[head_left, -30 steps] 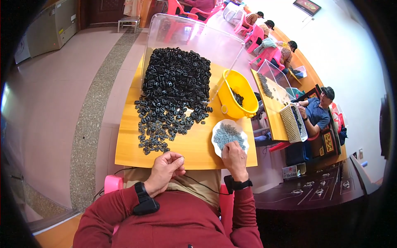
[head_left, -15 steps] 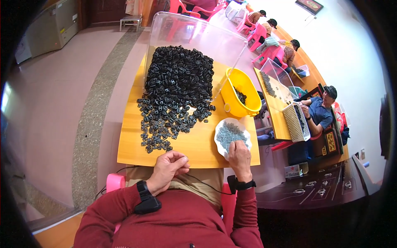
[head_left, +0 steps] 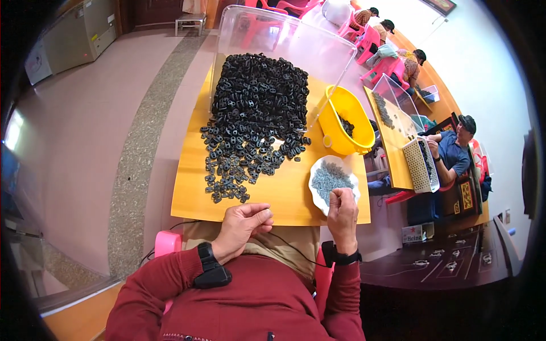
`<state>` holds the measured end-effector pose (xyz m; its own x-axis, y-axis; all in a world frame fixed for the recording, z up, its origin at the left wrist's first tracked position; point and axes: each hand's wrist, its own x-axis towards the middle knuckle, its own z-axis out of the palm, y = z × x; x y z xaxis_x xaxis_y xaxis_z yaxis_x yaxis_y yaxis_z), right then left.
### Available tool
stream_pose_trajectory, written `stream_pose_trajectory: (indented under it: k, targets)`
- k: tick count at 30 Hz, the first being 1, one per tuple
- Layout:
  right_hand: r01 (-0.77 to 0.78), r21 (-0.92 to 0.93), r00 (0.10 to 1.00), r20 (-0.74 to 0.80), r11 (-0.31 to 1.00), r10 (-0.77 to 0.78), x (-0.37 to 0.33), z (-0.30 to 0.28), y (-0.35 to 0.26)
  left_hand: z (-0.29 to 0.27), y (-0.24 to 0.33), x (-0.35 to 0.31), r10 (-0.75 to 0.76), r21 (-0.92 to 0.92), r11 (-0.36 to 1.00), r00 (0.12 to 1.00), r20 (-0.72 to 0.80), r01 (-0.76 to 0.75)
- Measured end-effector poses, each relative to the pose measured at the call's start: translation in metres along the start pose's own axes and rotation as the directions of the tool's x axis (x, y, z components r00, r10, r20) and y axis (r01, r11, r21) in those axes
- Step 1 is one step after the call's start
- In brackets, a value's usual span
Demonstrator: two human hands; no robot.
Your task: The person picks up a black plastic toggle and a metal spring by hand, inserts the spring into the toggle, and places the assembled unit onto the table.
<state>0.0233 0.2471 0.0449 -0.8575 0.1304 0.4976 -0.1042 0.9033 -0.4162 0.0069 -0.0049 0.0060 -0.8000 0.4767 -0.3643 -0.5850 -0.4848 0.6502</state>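
Note:
My left hand (head_left: 243, 228) hovers at the near edge of the wooden table, thumb and forefinger pinched together; anything between the tips is too small to make out. Over the near right rim of a white scalloped bowl (head_left: 314, 200) is my right hand (head_left: 343, 220), its fingers closed in a pinch that hides what they hold. Small grey pieces (head_left: 330, 179) lie heaped in that bowl. Beyond my left hand, loose black plastic parts with two holes (head_left: 227, 183) spread across the table from a large pile (head_left: 259, 94) in a clear bin lying on its side.
The clear plastic bin (head_left: 273, 25) opens toward me. A yellow tub (head_left: 345, 102) with some dark parts stands right of it, behind the bowl. Further right, a co-worker (head_left: 455, 150) sits at another table (head_left: 392, 165) with a perforated basket (head_left: 420, 170). A pink chair (head_left: 169, 241) is beneath me.
The view has shifted, so the table appears farther right. My right hand has drawn back slightly from the grey pieces toward the bowl's near rim. My left hand stays pinched.

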Motion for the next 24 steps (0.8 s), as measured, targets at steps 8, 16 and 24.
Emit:
stream_pose_trajectory:
  k: [8,16,24]
  targets:
    - [-0.064,0.367,0.987,0.163,0.928,0.003,-0.013,0.014,-0.022,0.000,-0.002,0.000,0.045,-0.013,0.999,0.999,0.007,-0.045]
    - [-0.123,0.457,0.909,0.407,0.881,-0.084,-0.019,0.026,-0.062,-0.002,-0.005,0.001,0.045,-0.003,0.999,0.999,0.001,-0.045]
    - [-0.091,0.479,0.902,0.410,0.873,-0.132,-0.025,0.035,-0.064,-0.002,-0.005,0.001,0.029,0.018,0.999,0.999,0.019,-0.029]
